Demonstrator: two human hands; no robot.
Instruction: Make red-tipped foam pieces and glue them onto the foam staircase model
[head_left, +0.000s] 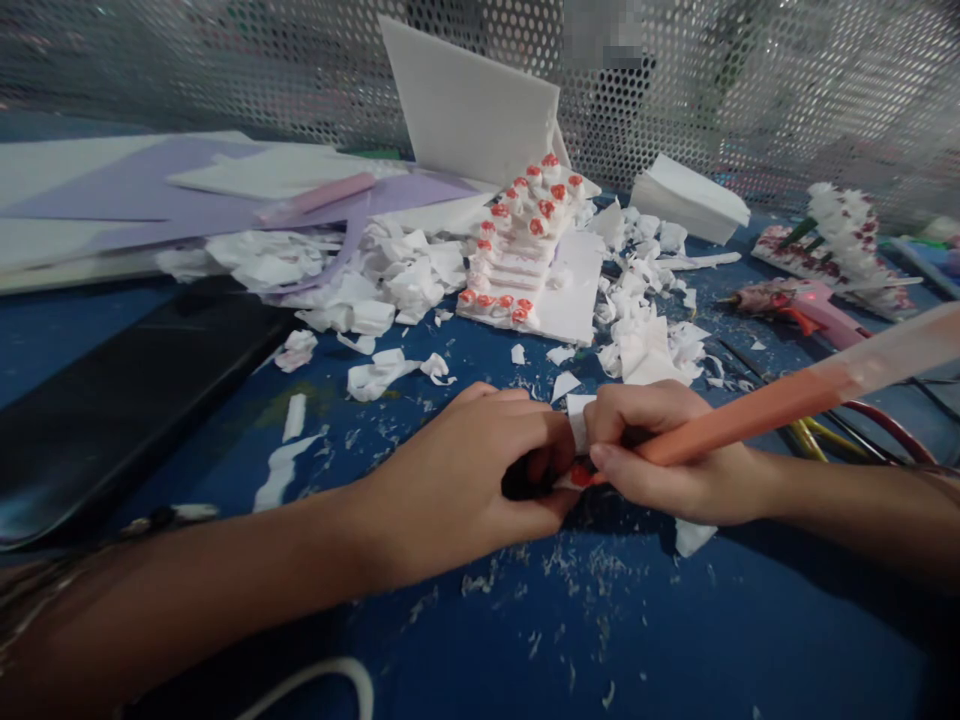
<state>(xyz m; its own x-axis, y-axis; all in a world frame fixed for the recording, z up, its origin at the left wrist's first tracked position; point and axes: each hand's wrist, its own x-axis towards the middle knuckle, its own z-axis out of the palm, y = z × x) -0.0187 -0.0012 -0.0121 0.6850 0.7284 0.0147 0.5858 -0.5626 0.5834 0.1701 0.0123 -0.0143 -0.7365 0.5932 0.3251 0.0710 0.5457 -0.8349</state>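
My right hand (667, 450) is closed around an orange marker (757, 410), its tip pointing left and down. That tip meets a small white paper piece (574, 477) with red colour on it, pinched between the thumb and fingers of my left hand (480, 460). Part of the piece is hidden by my fingers. Beyond my hands stands a white stepped paper model (517, 262), lined with small white paper shapes topped in red. A white panel (480, 110) rises behind it.
Crumpled paper scraps (405, 270) lie on both sides of the model. A black phone-like slab (135, 390) is at left, below stacked white and purple sheets (187, 190). At right are a pink glue gun (817, 305), a white-and-red craft piece (840, 235) and cables. A perforated metal screen (262, 70) closes off the back.
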